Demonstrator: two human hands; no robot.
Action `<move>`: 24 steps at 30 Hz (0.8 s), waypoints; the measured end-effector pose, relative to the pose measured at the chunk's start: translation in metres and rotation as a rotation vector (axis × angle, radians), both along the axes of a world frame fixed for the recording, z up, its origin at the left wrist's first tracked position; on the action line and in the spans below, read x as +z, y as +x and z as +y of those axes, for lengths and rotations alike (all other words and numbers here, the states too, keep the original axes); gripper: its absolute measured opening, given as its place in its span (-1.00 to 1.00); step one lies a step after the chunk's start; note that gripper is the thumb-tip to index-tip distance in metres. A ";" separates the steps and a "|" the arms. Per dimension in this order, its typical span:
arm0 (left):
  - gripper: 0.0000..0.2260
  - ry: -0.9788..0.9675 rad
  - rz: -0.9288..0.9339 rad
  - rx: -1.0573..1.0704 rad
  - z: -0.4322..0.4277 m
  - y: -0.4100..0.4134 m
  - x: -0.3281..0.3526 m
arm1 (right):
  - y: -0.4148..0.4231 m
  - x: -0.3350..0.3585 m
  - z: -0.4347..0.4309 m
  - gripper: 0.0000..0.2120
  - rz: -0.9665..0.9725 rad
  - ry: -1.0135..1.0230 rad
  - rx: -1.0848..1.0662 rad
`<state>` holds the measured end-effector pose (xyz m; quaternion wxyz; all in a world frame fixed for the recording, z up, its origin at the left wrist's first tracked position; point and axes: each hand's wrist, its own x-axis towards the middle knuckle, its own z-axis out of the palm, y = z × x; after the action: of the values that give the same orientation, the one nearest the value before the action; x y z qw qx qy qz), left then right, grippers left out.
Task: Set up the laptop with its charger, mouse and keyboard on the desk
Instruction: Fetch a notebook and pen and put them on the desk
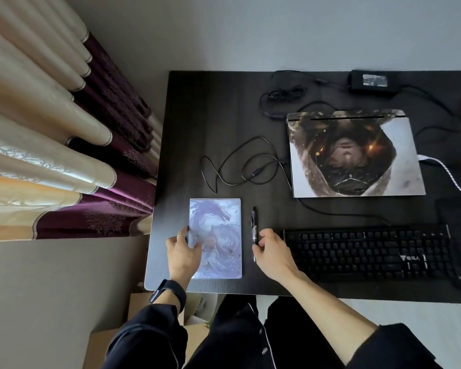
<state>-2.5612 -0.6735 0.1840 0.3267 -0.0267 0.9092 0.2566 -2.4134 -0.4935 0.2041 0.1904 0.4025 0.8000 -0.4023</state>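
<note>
Dark wood-grain desk (224, 129) fills the right of the frame, with cream and purple curtains (51, 129) at the left. At upper right the laptop (354, 155) lies shut, its lid covered by a pale painted skin showing a dark hooded figure. The black charger brick (370, 82) sits above it, its cables (240, 166) looping leftward. The black keyboard (367, 254) lies at lower right, below the laptop. At lower centre the left hand (183, 251) grips the left edge of a dragon-print notebook (218, 230). The right hand (273, 251) pinches a black pen (254, 225) lying between notebook and keyboard.
</note>
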 end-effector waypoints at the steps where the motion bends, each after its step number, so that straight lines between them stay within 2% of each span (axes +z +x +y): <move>1: -0.53 -0.011 0.026 -0.014 0.002 0.004 0.003 | 0.005 0.004 0.001 -0.67 0.024 -0.003 -0.004; 7: -0.51 -0.032 0.223 -0.240 0.039 0.044 0.027 | 0.059 0.029 0.022 -0.70 0.168 0.024 -0.026; 11: -0.53 0.074 0.285 -0.398 0.079 0.087 0.029 | 0.110 0.036 0.051 -0.76 0.222 0.098 -0.003; 16: -0.54 0.117 0.300 -0.553 0.140 0.164 0.035 | 0.187 0.032 0.111 -0.76 0.218 0.257 0.048; 21: -0.39 -0.022 0.236 -0.740 0.182 0.235 0.031 | 0.259 0.019 0.171 -0.52 0.046 0.393 0.089; 24: -0.30 -0.138 0.121 -0.722 0.199 0.259 0.027 | 0.290 0.007 0.196 -0.35 -0.009 0.448 0.122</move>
<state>-2.3020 -0.4748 0.2111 0.3393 0.2889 0.8929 0.0642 -2.1235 -0.2976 0.2116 0.1237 0.3874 0.8913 -0.2007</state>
